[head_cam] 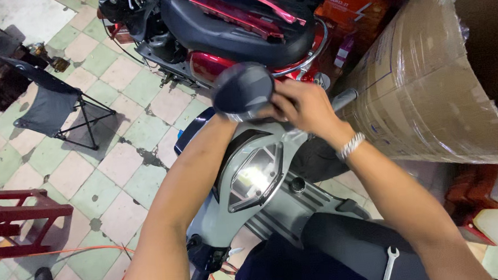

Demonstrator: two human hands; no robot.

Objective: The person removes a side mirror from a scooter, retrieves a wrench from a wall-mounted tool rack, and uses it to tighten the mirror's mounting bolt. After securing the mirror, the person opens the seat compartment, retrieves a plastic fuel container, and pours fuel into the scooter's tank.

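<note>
Big brown cardboard roll (pixel 428 85) at right. Red scooter with black seat (pixel 237 27) ahead. Grey scooter with shiny dash panel (pixel 256 176) under arms. Small black folding stool (pixel 51 102) on tiled floor, left. Round dark grey mirror (pixel 242 89) sits above grey scooter handlebar. Right hand (pixel 304 106) wraps mirror edge, fingers closed on it. Left hand mostly hidden behind mirror; cannot tell grip. Best way: hold mirror steady, turn slow, keep stem straight.

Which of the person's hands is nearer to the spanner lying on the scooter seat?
Right. The right hand grips beside the round mirror, up above the spanner. The left hand is mostly hidden behind the mirror, further to the left, so slightly further from it.
</note>
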